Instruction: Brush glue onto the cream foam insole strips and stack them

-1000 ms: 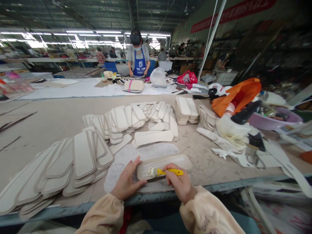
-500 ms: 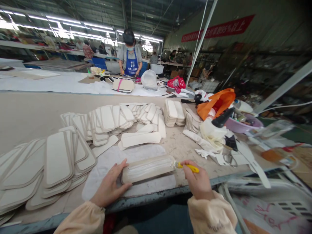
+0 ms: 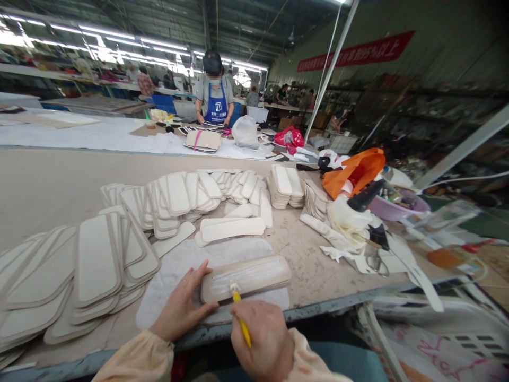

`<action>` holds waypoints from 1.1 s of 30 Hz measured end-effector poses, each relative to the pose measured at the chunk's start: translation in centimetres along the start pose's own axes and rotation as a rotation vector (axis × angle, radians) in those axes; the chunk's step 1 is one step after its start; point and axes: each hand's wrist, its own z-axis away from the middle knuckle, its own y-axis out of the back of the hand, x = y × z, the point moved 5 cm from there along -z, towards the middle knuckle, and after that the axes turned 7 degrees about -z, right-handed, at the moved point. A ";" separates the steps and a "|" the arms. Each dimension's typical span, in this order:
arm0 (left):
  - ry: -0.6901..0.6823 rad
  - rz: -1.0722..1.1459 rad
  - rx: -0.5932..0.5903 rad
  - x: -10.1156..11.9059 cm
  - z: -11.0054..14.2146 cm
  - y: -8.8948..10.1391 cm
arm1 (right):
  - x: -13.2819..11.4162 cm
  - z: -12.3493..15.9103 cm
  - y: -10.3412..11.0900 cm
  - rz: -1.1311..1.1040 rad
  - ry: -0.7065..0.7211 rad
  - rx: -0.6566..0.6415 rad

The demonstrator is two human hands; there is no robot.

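Observation:
Closed around a yellow-handled brush [image 3: 244, 324], my right hand [image 3: 262, 335] is near the table's front edge. The whitish brush tip touches the top of a rounded rectangular beige panel [image 3: 262, 270], which has wet-looking white streaks along it. The panel appears to be the top one of a low stack. My left hand [image 3: 185, 302] rests against the panel's left end, thumb at the front corner and the other fingers stretched toward the back corner. Beneath lies a pale sheet [image 3: 167, 270]. Just behind, a few white-faced panels [image 3: 233, 228] lie loosely together.
Fanned piles of panels [image 3: 97, 254] cover the left side, with upright stacks [image 3: 280, 185] farther back. On the right are an orange bag [image 3: 353, 172], a lilac basin [image 3: 397, 209] and scissors [image 3: 376, 264]. A co-worker in a blue apron [image 3: 217, 109] stands across the table.
My right hand has moved the brush leftward from the panel's right end to its middle, and now sits closer to the front edge. My left hand has stayed at the panel's left end.

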 end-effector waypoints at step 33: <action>0.083 -0.008 -0.038 -0.3 0.2 -0.2 | 7.6 -0.4 2.2 -0.769 -0.482 0.295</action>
